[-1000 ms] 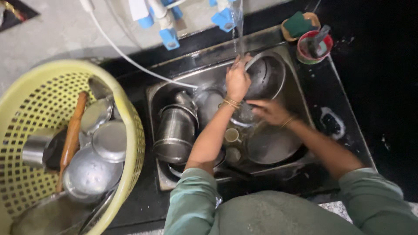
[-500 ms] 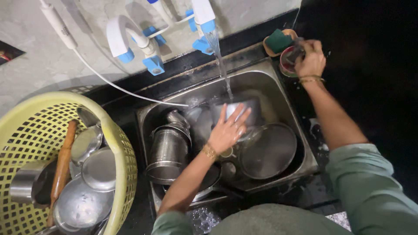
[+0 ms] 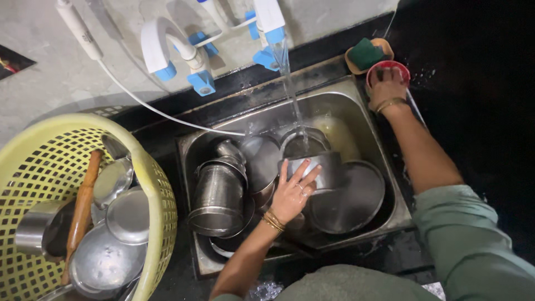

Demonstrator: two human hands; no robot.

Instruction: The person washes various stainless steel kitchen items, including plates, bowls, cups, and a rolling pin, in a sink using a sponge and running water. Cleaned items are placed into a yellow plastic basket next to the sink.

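Head view: left hand gripping steel bowl under tap stream, right hand fingers-down in red cup.

Yellow lattice basket; green sponge; red cup; silver-grey steel bowl.

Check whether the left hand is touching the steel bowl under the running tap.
Touching. The head view shows the left hand with fingers spread flat against the side of the steel bowl.
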